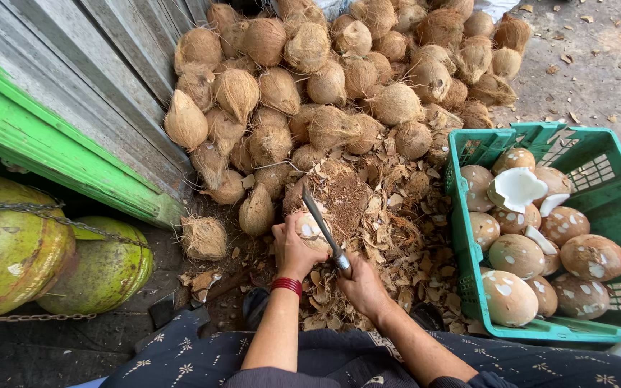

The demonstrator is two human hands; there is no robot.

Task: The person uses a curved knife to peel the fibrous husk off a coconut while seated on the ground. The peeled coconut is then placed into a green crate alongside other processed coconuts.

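My left hand [295, 251] grips a partly peeled brown coconut [311, 230] with white patches, held low over a mound of husk scraps [368, 208]. My right hand [359, 282] is closed on the handle of a long dark knife [321, 223], whose blade lies across the coconut and points up and to the left. A red bangle circles my left wrist. Both forearms reach out over my dark patterned clothing.
A big pile of fibrous unpeeled coconuts [339, 79] fills the ground ahead. A green plastic crate [461, 237] at the right holds several peeled coconuts and white broken pieces. Left are a green-edged metal wall [52, 136] and two chained green-yellow cylinders [16, 251].
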